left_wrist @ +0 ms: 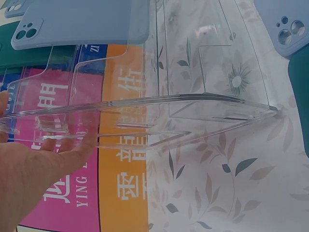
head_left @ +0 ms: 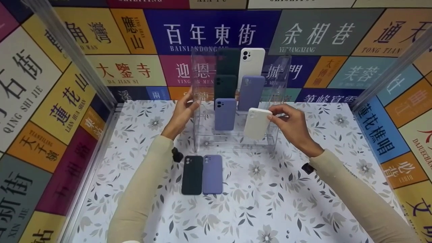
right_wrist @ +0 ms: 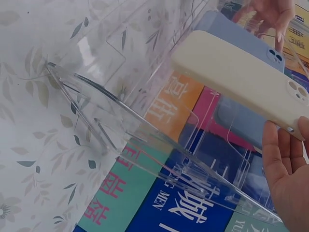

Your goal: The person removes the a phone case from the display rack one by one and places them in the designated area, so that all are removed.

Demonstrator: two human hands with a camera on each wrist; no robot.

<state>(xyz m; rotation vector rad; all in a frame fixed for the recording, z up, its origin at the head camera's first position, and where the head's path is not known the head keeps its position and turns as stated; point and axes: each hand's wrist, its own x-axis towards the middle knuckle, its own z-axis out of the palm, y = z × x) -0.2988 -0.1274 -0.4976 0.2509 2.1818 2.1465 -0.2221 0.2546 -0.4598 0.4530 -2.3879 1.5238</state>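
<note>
A cream-white phone case (head_left: 254, 125) is pinched at its upper right edge by my right hand (head_left: 295, 126). It stands slightly tilted at the lowest tier of a clear acrylic stand (head_left: 233, 139). In the right wrist view, thumb and fingers of the right hand (right_wrist: 289, 181) hold the white case (right_wrist: 231, 72) near its camera end. My left hand (head_left: 180, 116) grips the stand's left side edge; in the left wrist view the fingers of that hand (left_wrist: 46, 169) show through the clear panel. Beside the white case, a purple case (head_left: 225, 114) leans on the same tier.
Higher tiers hold dark green cases (head_left: 225, 87), another purple case (head_left: 251, 92) and a white case (head_left: 253, 60). In front of the stand, a dark green case (head_left: 192, 175) and a purple case (head_left: 212, 174) lie side by side on the floral tabletop (head_left: 270, 202). Printed panels (head_left: 216, 30) surround the table.
</note>
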